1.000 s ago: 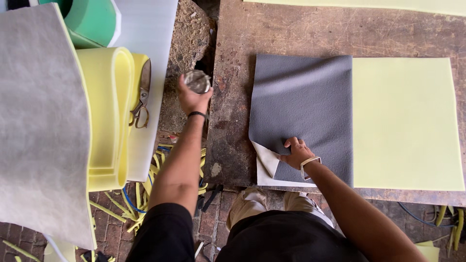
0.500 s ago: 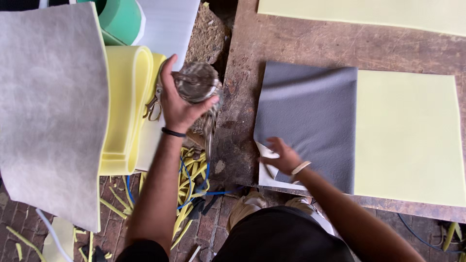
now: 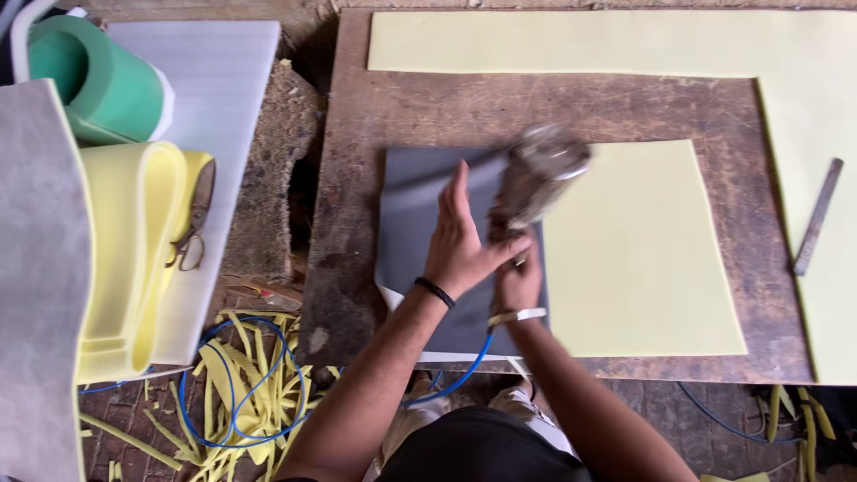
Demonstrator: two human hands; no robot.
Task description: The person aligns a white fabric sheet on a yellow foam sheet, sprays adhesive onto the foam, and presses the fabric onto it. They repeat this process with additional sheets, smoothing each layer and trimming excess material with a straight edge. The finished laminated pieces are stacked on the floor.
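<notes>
Risk here sits with the metal tool (image 3: 536, 178) — a blurred, silvery air-fed gun, by the look of the blue hose (image 3: 451, 384) trailing off the worktop (image 3: 357, 134) edge below it. It is held over the right part of the grey sheet (image 3: 415, 223), near the seam where that sheet meets the pale yellow foam square (image 3: 643, 250).

The right hand (image 3: 518, 277) is clenched around the tool's lower grip; the left hand (image 3: 460, 245) lies mostly open, palm on the grey sheet, thumb touching the tool's handle. With those fingers (image 3: 458, 192) so close to the working end, a slip or early trigger could catch them. The hose could also snag on the worktop edge and jerk the tool off line, and a sheet not pressed flat might shift under it.

Blur hides the tool's fine shape, so its business end cannot be told for sure. Its long axis runs from the grip near the person up and slightly right, toward the far side of the worktop, the bulky head farthest from the body. The grey sheet lies flat, roughly square to the worktop.

Off to the right a metal ruler (image 3: 817, 219) rests on the large L-shaped foam (image 3: 580, 40); scissors (image 3: 192, 223) lie on rolled yellow foam (image 3: 125, 250) at left.
</notes>
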